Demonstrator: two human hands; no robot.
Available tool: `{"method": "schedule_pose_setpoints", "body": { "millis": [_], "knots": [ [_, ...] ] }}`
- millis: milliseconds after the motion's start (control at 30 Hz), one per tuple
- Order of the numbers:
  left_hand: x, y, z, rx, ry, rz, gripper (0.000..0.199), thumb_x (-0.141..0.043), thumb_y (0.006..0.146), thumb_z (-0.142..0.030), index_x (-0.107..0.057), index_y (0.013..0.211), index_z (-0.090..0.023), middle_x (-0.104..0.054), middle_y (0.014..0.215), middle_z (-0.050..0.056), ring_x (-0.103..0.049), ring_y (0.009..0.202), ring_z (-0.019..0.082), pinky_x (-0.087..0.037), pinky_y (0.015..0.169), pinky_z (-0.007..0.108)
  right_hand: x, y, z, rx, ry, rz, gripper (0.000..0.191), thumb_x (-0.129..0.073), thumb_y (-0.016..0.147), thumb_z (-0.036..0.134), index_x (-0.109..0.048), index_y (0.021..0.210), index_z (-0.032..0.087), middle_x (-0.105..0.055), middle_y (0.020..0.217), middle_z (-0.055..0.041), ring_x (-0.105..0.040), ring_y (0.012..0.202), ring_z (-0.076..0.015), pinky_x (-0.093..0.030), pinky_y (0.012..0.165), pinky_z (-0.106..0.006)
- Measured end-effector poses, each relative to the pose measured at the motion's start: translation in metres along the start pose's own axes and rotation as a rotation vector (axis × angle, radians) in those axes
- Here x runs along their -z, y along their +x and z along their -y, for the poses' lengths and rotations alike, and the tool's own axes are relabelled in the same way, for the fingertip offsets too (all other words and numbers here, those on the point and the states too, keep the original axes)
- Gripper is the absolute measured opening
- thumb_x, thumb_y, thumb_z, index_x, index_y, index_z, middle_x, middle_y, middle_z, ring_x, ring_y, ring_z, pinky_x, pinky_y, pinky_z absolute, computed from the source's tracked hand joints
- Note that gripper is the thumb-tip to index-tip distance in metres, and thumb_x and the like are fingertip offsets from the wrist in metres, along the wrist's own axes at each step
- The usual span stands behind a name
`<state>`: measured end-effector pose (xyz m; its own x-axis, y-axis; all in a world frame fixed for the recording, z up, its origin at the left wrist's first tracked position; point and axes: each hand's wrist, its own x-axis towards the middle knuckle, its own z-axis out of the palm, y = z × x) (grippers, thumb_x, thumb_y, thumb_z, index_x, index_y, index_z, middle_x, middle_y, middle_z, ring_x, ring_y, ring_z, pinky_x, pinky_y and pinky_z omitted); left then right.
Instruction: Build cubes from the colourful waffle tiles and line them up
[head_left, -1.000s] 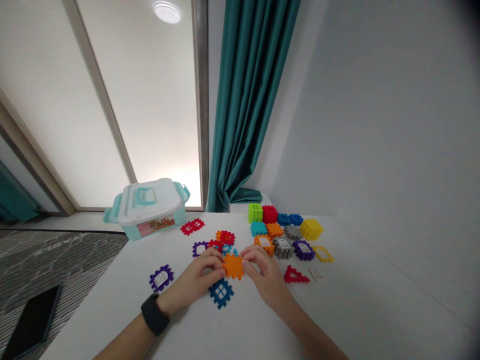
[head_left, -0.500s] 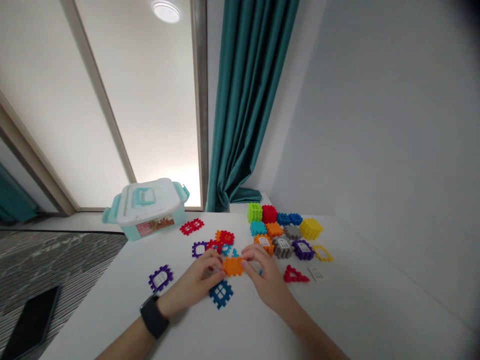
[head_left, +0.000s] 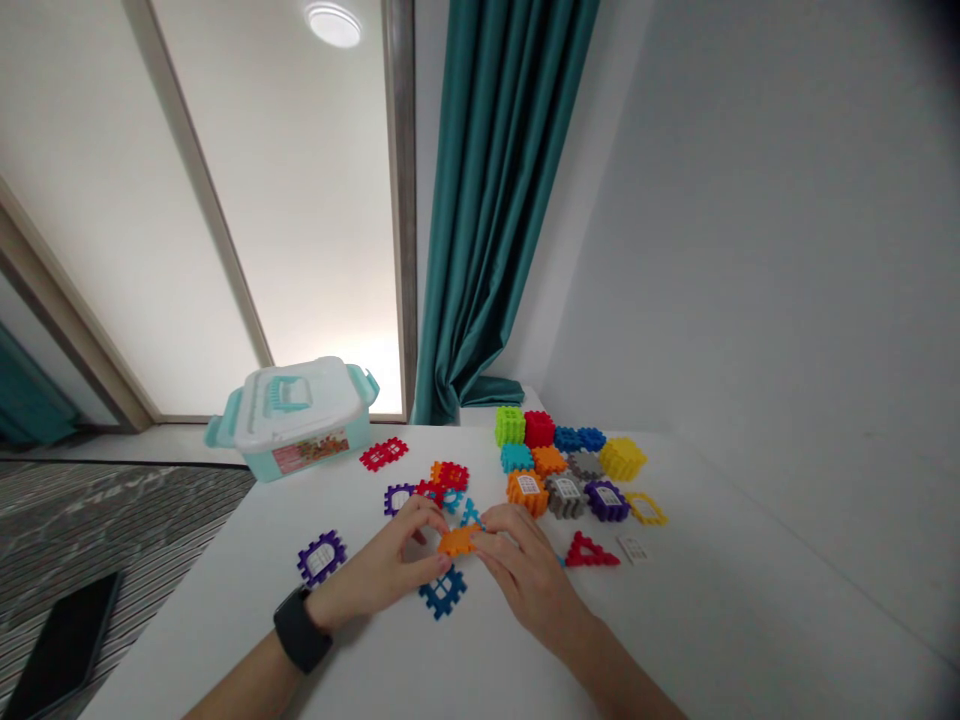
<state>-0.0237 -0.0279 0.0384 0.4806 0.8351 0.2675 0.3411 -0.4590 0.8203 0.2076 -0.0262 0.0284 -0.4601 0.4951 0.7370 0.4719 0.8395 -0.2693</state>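
Your work surface is a smooth white tabletop (head_left: 472, 670). Between your two hands is a flat orange plastic piece with toothed edges (head_left: 457, 541); it appears foreshortened, as a narrow strip. Whether it touches the table cannot be determined from this view. Your left hand (head_left: 397, 555) pinches the left end, thumb and forefinger curved into a C shape. Your right hand (head_left: 529, 575) grips the right end with bunched fingertips; its thumb is hard to make out. Both forearms enter from the near edge and angle inward, with a black wristwatch (head_left: 302, 630) on the left wrist. On the near side of the orange piece lies a dark-blue square plastic panel with a window grid (head_left: 443, 592), partly hidden by your left thumb. Beyond your fingertips, a red toothed plastic piece (head_left: 453, 475) lies in a loose cluster. To its right, note an orange stack of toothed pieces (head_left: 527, 492) and a yellow stack (head_left: 622, 458). Far left stands an aqua plastic box with a white lid (head_left: 300, 425). Behind the table hangs a teal curtain (head_left: 502, 200).
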Motion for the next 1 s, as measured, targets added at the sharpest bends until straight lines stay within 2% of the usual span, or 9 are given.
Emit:
{"method": "schedule_pose_setpoints", "body": {
  "millis": [133,200,400,700,1000],
  "knots": [
    [0.000,0.000,0.010,-0.093,0.228,-0.193,0.036,-0.075,0.085,-0.034,-0.059,0.115,-0.024,-0.051,0.127,0.011,-0.052,0.120,0.028,-0.046,0.103,0.045,0.000,0.001,-0.002,-0.115,0.021,0.100,0.020,-0.052,0.096,0.012,-0.060,0.110,0.024,-0.062,0.117,-0.0094,-0.060,0.113,-0.0239,-0.054,0.097,-0.042],
    [0.001,0.000,0.015,-0.140,0.339,-0.236,0.042,-0.078,0.083,-0.034,-0.059,0.119,-0.024,-0.049,0.129,0.012,-0.051,0.122,0.030,-0.046,0.105,0.048,-0.002,0.001,-0.003,-0.147,0.035,0.135,0.028,-0.055,0.092,0.011,-0.057,0.116,0.024,-0.061,0.126,-0.0099,-0.057,0.121,-0.0252,-0.052,0.102,-0.044],
    [-0.003,0.000,0.021,-0.227,0.429,-0.248,0.045,-0.074,0.087,-0.044,-0.060,0.124,-0.024,-0.052,0.127,0.013,-0.054,0.119,0.030,-0.051,0.100,0.047,-0.007,-0.004,-0.006,-0.186,0.034,0.170,0.046,-0.067,0.086,0.013,-0.052,0.128,0.025,-0.058,0.134,-0.0109,-0.056,0.126,-0.0279,-0.052,0.105,-0.048],
    [-0.009,0.001,0.016,-0.218,0.396,-0.266,0.044,-0.077,0.085,-0.042,-0.059,0.121,-0.024,-0.054,0.126,0.013,-0.056,0.118,0.029,-0.052,0.099,0.046,-0.011,-0.004,-0.006,-0.176,-0.012,0.089,0.046,-0.067,0.085,0.016,-0.052,0.128,0.024,-0.060,0.129,-0.0112,-0.058,0.122,-0.0285,-0.053,0.102,-0.049],
    [-0.012,0.009,0.008,-0.240,0.403,-0.258,0.044,-0.077,0.084,-0.042,-0.060,0.121,-0.024,-0.056,0.127,0.012,-0.057,0.118,0.029,-0.053,0.100,0.047,-0.001,-0.003,-0.001,-0.171,-0.049,0.010,0.050,-0.065,0.082,0.016,-0.051,0.129,0.023,-0.063,0.124,-0.0115,-0.059,0.118,-0.0291,-0.052,0.102,-0.051]
  ]
}}
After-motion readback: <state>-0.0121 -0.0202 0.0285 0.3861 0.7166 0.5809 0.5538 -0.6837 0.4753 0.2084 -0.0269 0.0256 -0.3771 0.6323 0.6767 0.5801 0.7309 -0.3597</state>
